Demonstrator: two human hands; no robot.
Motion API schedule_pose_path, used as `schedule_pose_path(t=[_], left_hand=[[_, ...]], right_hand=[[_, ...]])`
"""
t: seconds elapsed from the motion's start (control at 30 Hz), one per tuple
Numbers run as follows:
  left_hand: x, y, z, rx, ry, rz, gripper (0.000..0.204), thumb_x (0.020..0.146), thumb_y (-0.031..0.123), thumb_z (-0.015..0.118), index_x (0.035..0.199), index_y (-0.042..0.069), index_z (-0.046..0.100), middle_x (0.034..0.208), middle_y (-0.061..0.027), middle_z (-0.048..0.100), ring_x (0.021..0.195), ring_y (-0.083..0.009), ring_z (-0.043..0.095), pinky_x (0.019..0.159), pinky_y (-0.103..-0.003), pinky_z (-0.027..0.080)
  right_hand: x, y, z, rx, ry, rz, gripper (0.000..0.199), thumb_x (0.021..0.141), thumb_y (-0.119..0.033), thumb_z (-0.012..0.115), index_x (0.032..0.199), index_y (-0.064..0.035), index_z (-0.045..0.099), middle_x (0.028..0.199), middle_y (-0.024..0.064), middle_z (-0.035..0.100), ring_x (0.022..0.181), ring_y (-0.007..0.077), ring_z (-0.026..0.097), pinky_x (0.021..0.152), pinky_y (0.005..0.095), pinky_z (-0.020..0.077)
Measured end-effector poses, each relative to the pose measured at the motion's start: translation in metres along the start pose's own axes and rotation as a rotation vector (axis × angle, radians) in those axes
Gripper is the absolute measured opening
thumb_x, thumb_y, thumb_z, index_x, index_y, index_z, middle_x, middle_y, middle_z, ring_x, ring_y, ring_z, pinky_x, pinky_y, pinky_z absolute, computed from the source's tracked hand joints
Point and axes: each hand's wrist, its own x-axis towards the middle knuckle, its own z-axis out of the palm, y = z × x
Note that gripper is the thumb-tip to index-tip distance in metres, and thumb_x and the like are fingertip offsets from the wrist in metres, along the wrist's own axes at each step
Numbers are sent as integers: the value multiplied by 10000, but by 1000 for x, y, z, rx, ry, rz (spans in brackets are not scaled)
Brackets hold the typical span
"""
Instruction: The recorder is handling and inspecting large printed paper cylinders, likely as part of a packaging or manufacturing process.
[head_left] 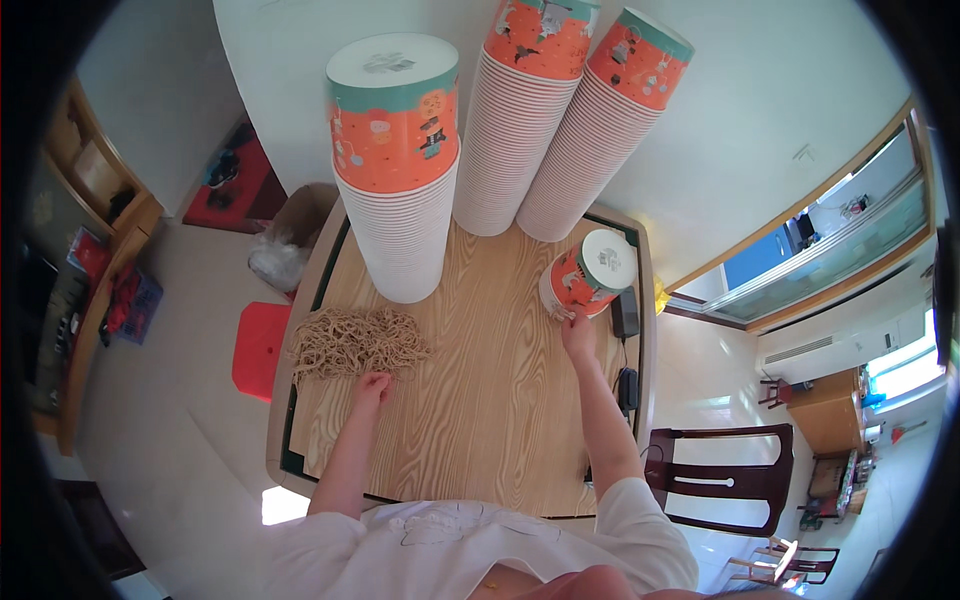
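A loose tangle of beige cord (358, 343) lies on the left of the wooden table. At its near edge my left hand (376, 388) is closed; what its fingers pinch is too small to make out. My right hand (577, 335) grips the near lower rim of a short stack of upside-down paper buckets (583, 282), orange with a green band and a white base. Something beige shows at those fingertips, but I cannot tell what. A tall stack of nested paper buckets (393, 180) stands upside down behind the cord.
Two more tall bucket stacks (520, 120) (605, 125) lean near the wall. Black power adapters (625, 315) with a cable lie along the table's right edge. A red stool (262, 350) is left of the table, a dark wooden chair (735, 475) right. A cardboard box (305, 212) stands behind.
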Motion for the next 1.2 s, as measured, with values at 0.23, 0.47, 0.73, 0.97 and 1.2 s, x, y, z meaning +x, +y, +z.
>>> schedule_pose_path(t=[0.23,0.47,0.73,0.97,1.2], left_hand=[[13,101,4,134,57,340,137,809,129,540,907,35,562,766,-17,571,642,-83,512,559,-208,419],[37,264,66,102,283,953,203,811,129,531,964,-3,547,939,-68,574,861,-123,526,775,-252,410],[25,343,94,249,321,842,234,769,184,568,888,-17,590,825,-94,614,743,-139,563,691,-263,439],[28,359,88,305,283,697,199,749,206,585,861,46,619,709,13,567,644,-71,487,555,-209,388],[-5,387,96,67,97,585,189,736,220,586,859,81,615,751,40,559,672,-72,479,582,-212,366]], right_hand=[[6,-100,-34,337,-19,-198,198,796,-93,492,986,-48,530,725,123,585,662,217,582,577,318,448],[43,-239,-45,938,-120,-347,214,823,-104,509,1021,-30,545,869,27,576,753,90,526,689,214,415],[76,-304,-72,1049,-212,-142,190,822,-156,518,938,-14,567,806,23,583,708,88,525,632,215,420],[83,-312,-79,1040,-331,-14,175,788,-184,569,841,-18,575,706,3,548,604,76,489,554,211,404],[85,-325,-103,1345,-454,-15,126,796,-154,551,772,-31,539,679,7,514,587,83,462,528,222,398]])
